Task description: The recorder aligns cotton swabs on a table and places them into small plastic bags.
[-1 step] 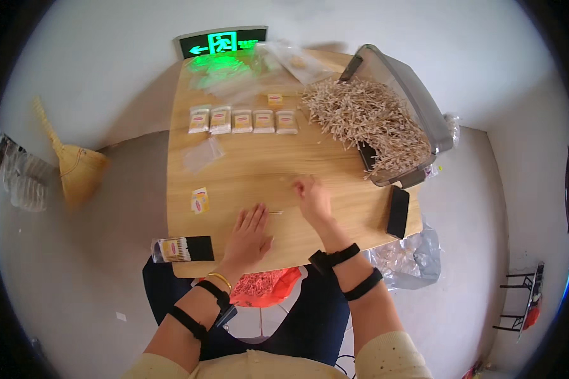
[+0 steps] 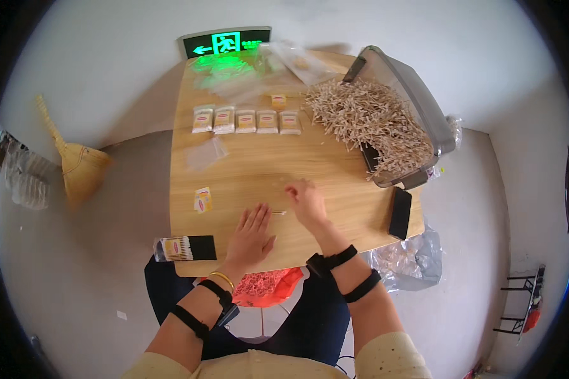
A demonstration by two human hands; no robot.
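My left hand lies flat on the wooden table, fingers stretched out. Just beyond its fingertips on the right is a cotton swab, partly hidden by the hand. My right hand is over the table beside it with curled fingers; whatever they may hold is too small to make out. Left of my left hand are small yellow-and-white cards. A clear pack of swabs rests against a black block at the near left corner.
A grey bin tipped on its side spills a heap of swabs at right. Several filled packs stand in a row behind clear bags. A black box sits near the right edge; a red bag hangs below the front.
My right hand has shifted slightly left, nearer to my left hand. The whole view has drifted a little; my left hand stays flat in place.
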